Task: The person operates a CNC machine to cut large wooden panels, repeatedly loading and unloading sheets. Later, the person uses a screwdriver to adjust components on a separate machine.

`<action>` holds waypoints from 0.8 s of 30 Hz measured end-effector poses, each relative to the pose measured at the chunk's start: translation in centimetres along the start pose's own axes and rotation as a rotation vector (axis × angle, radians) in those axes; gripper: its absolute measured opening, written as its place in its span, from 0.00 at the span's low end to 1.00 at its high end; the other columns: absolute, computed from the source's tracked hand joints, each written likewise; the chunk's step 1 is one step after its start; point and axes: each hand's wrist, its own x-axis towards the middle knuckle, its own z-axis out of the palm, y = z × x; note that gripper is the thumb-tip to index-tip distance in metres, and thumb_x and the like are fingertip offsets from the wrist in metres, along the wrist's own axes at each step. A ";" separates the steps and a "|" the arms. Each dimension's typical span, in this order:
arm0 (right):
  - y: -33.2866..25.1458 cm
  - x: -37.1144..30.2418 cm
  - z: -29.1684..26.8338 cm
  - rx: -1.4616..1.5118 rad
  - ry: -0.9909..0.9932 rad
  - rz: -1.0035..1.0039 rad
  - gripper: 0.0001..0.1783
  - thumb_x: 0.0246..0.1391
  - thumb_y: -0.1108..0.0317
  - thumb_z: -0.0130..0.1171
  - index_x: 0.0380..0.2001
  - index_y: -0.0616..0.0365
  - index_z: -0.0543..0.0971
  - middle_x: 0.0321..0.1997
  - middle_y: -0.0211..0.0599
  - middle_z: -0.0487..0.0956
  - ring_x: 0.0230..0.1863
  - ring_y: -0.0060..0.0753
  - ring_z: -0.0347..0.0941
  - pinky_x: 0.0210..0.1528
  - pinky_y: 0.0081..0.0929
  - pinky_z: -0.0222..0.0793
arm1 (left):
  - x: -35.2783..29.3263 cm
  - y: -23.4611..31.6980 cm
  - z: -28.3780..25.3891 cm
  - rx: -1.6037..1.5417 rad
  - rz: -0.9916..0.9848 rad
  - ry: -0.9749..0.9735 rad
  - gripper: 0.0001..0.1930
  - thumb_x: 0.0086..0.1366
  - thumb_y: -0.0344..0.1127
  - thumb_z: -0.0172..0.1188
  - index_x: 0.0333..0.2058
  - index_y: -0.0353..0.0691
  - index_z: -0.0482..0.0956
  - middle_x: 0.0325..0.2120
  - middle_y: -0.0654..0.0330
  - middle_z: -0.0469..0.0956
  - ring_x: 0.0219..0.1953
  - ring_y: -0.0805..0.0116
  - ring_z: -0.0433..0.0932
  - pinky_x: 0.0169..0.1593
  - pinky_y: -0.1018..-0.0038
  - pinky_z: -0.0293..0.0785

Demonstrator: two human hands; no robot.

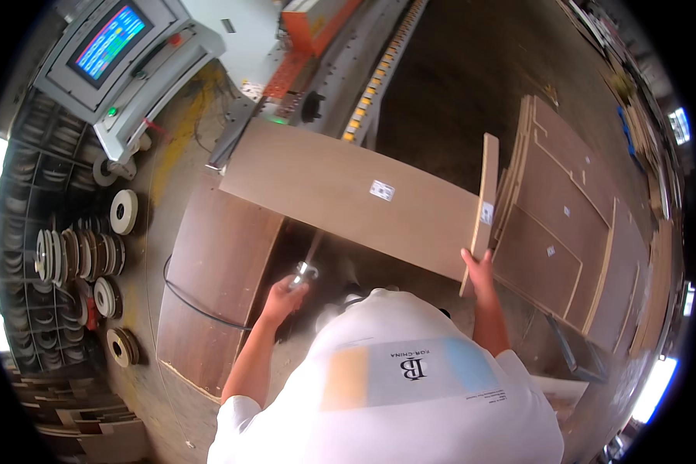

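Note:
In my left hand [286, 300] is a silver air blow gun [305, 271], its thin nozzle pointing away from me, the fingers closed round it. Beyond it lies a long brown panel [317, 174] with a white label, its far left end at the machine. A narrow board strip [488, 174] stands on edge across the panel's right end, also labelled. My right hand [479, 271] grips the strip's near end, thumb on one side and fingers on the other. A black hose [201, 309] runs over a dark brown surface [216, 263] toward my left hand; its end is hidden.
A machine control panel with a lit screen [110, 42] stands far left, beside an orange-trimmed machine bed [348, 85]. Stacked brown panels [549, 209] are close on the right. Rolls of edge banding [77, 255] sit on the floor and rack at left.

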 end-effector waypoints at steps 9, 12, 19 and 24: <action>-1.4 -3.5 0.8 0.070 0.059 -0.001 0.50 0.48 0.47 0.75 0.63 0.72 0.67 0.60 0.59 0.78 0.61 0.52 0.76 0.62 0.41 0.70 | 7.3 5.6 2.7 -0.541 0.112 0.329 0.21 0.73 0.39 0.61 0.63 0.49 0.73 0.45 0.68 0.79 0.37 0.76 0.77 0.39 0.70 0.78; -1.6 -2.4 1.3 0.037 0.071 0.011 0.50 0.47 0.47 0.76 0.63 0.72 0.68 0.59 0.59 0.78 0.60 0.52 0.76 0.61 0.41 0.71 | 9.6 7.1 5.0 -0.698 0.221 0.307 0.23 0.73 0.35 0.60 0.64 0.46 0.71 0.38 0.70 0.75 0.37 0.76 0.76 0.47 0.66 0.80; -4.3 1.5 0.9 -0.047 0.080 0.045 0.56 0.48 0.41 0.73 0.66 0.74 0.64 0.64 0.64 0.74 0.65 0.56 0.72 0.65 0.43 0.67 | 12.0 10.4 6.2 -0.591 0.139 0.301 0.24 0.75 0.32 0.56 0.67 0.42 0.67 0.35 0.69 0.74 0.40 0.76 0.76 0.47 0.67 0.78; -8.2 6.2 0.3 -0.111 0.078 0.058 0.56 0.50 0.39 0.70 0.68 0.74 0.62 0.66 0.66 0.71 0.68 0.58 0.68 0.68 0.43 0.64 | 16.3 13.2 6.9 -0.599 0.139 0.240 0.24 0.74 0.31 0.57 0.67 0.42 0.67 0.37 0.67 0.76 0.42 0.74 0.77 0.46 0.68 0.77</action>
